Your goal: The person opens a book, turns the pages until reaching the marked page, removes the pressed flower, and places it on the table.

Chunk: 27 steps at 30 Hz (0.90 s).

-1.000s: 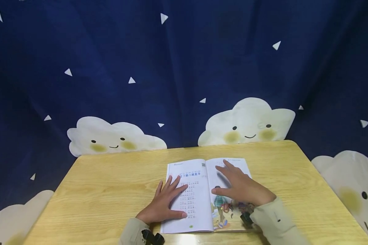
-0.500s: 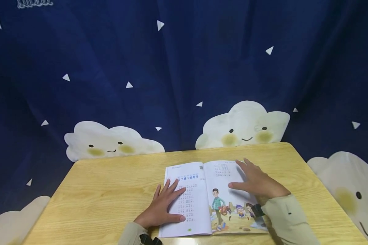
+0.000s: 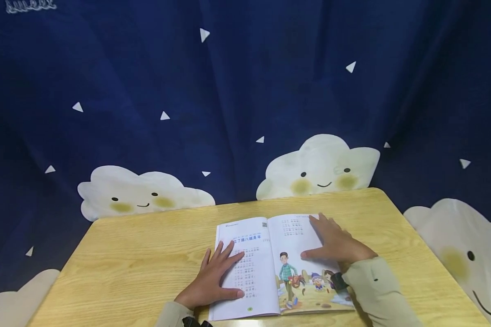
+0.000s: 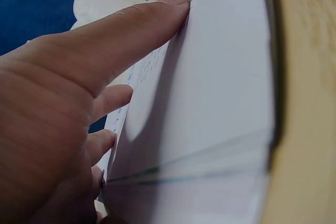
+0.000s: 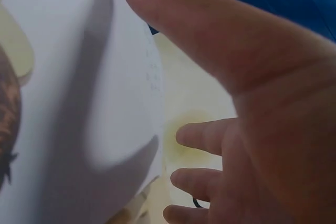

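An illustrated book (image 3: 258, 268) lies spread on the wooden table, with printed lines on its left page and a drawing of a figure with a rooster on its right page. My left hand (image 3: 210, 277) rests on the left page, fingers spread; in the left wrist view its thumb (image 4: 142, 22) lies along the paper. Over the outer side of the right page is my right hand (image 3: 335, 243), thumb pointing inward and fingers toward the top edge. In the right wrist view the right hand (image 5: 262, 114) casts a shadow on the page. Neither hand grips anything.
The wooden table (image 3: 139, 259) extends to both sides of the book. Behind it hangs a dark blue curtain (image 3: 229, 91) with white triangles and smiling clouds. Both wrists wear dark devices, such as the right wrist camera (image 3: 338, 281).
My right hand has moved outward from the middle of the right page to its outer side, uncovering the drawing. The left hand stays on the left page. The head view has shifted slightly.
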Tool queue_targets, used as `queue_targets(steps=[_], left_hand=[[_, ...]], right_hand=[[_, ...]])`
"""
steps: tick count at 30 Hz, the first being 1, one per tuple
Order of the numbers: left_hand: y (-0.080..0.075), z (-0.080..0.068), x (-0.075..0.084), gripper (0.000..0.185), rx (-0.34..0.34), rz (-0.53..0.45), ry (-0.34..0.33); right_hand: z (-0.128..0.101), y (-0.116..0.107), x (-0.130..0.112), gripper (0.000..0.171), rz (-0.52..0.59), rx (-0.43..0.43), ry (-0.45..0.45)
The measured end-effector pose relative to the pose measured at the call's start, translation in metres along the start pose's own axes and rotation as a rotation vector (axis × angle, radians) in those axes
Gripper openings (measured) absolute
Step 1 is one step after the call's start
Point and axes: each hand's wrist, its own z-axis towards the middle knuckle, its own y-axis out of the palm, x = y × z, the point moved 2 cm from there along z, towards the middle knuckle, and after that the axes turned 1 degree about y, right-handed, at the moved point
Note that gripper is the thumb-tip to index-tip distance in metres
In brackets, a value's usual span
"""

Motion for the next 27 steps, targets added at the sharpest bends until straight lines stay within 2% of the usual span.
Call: queue_targets(steps=[13, 23, 27], left_hand=[[-0.002, -0.007, 0.000, 0.089, 0.011, -0.015, -0.018], [0.000, -0.002, -0.001, 0.089, 0.024, 0.013, 0.043], [0.000, -0.001, -0.001, 0.089, 0.021, 0.012, 0.043]], right_hand=[[0.008, 0.013, -0.001, 0.123, 0.037, -0.039, 0.065], [0.007, 0.015, 0.006, 0.126, 0.019, -0.019, 0.087], [0.008, 0.015, 0.005, 0.127, 0.021, -0.012, 0.096]])
